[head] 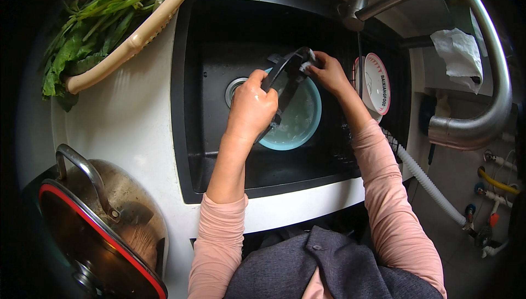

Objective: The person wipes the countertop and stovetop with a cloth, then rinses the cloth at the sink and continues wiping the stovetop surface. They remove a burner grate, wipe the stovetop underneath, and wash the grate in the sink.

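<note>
A black curved object (283, 67), with long narrow parts, is tilted over a light-blue basin (317, 112). Its exact kind cannot be made out. My left hand (254, 104) grips its near side, fingers wrapped over the edge. At the far end, my right hand (326, 71) pinches a small white piece (306, 67), possibly a cloth or sponge, against the black surface. Cloudy water (298, 128) with some bubbles stands in the basin, partly hidden by my left hand and the object. The basin sits inside a black sink (215, 134), beside the metal drain (235, 89).
Bowls with pink rims (377, 83) stand in a rack at the sink's right. A steel faucet (489, 52) arches at right above a white corrugated hose (427, 184). On the left are leafy greens (102, 24) in a beige basket (135, 40) and a pot (139, 208) with a red-rimmed glass lid (94, 233).
</note>
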`<state>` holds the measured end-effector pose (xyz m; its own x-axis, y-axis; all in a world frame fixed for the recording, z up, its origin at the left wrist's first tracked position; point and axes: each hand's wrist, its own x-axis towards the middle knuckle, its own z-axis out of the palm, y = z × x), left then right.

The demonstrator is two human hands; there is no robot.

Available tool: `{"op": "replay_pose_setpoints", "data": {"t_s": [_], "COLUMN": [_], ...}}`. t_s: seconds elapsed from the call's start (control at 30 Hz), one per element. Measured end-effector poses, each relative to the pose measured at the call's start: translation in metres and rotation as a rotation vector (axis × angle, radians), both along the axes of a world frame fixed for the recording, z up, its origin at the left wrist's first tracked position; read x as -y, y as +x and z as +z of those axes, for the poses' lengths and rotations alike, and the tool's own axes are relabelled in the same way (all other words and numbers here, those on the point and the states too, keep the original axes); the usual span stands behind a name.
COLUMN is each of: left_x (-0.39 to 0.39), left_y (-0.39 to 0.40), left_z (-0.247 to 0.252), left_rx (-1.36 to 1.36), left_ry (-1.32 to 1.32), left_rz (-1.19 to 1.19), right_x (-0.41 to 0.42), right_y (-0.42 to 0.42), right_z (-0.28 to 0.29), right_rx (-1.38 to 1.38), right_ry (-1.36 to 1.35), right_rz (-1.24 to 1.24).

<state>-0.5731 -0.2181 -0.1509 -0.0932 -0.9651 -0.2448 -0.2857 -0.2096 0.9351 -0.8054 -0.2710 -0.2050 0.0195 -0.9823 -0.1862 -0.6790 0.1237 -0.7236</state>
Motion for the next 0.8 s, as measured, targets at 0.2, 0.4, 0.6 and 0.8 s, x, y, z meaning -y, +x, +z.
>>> {"op": "replay_pose_setpoints", "data": {"t_s": [0.2,0.4,0.6,0.8], "left_x": [0.000,-0.002,0.002,0.007], "left_y": [0.003,0.008,0.016,0.023], "left_z": [-0.013,0.005,-0.011,-0.010], "left_rx": [0.031,0.036,-0.166,-0.136], "left_ry": [0.035,0.155,0.137,0.316], "left_rz": [-0.013,-0.012,-0.082,-0.133], "right_x": [0.013,0.018,0.015,0.016], "right_y": [0.000,0.007,0.043,0.056], "right_z": [-0.007,0.025,0.071,0.063], "right_rx": [0.219,0.121,-0.157,-0.132], "right_ry": [0.134,0.000,-0.182,-0.323], "right_rz": [-0.173,-0.058,0.146,0.233]}}
